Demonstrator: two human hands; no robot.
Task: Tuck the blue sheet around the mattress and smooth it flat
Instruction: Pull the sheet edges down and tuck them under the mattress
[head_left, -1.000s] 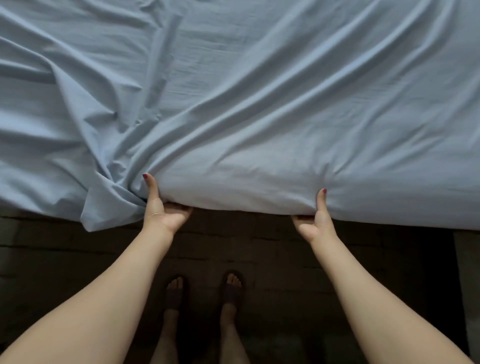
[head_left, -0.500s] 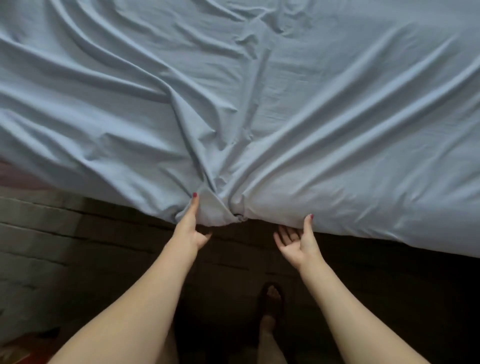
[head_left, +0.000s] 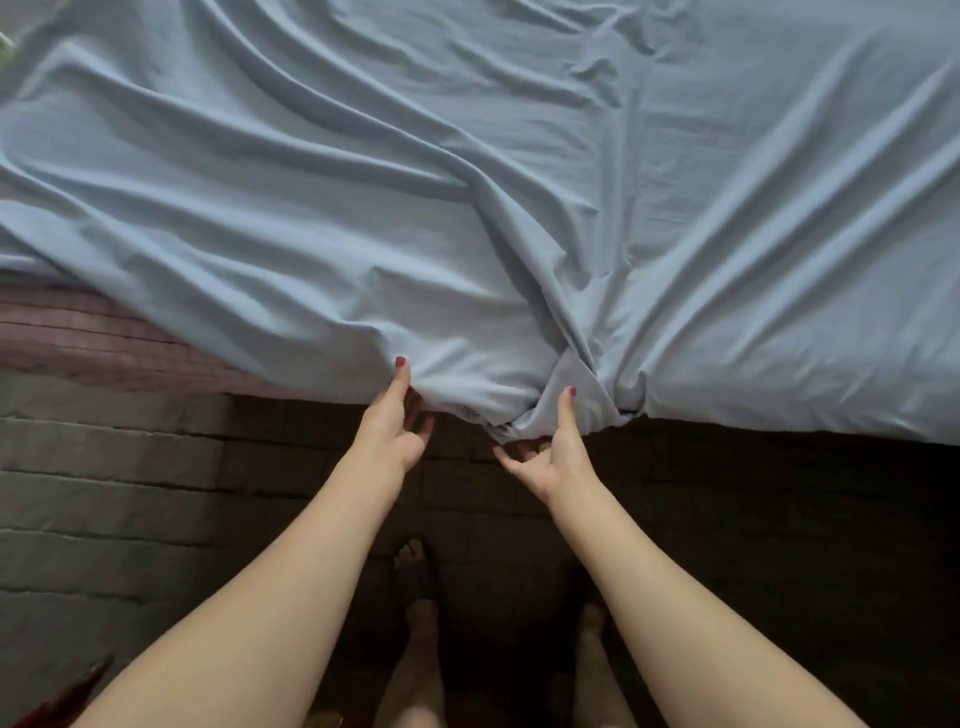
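**Both hands at the near edge of the blue sheet**

Looking down from my head camera, I see the blue sheet (head_left: 519, 208) spread across the mattress and filling the upper half of the view, creased with long folds that run down toward one bunched point at its near edge. My two bare forearms reach up from the bottom of the view and meet that edge close together.

My left hand (head_left: 395, 426) is at the sheet's hem just left of the bunch. Its thumb (nail painted red) lies straight up against the cloth on top, while the fingers curl beneath the hem, so the edge sits pinched between thumb and fingers. The wrist is turned with the thumb side uppermost.

My right hand (head_left: 550, 447) is at the gathered knot of fabric itself. Its thumb, also red-nailed, presses upward on the outside of the fold; some fingers are tucked under the bunch, and one finger sticks out loose to the left, clear of the cloth. The sheet's edge lies between that thumb and the hidden fingers.

To the left of my hands, a strip of pinkish mattress (head_left: 104, 338) shows uncovered below the sheet's edge. Beneath it is a dark tiled floor (head_left: 130, 493), with my feet (head_left: 415, 571) in dark sandals visible between my arms.
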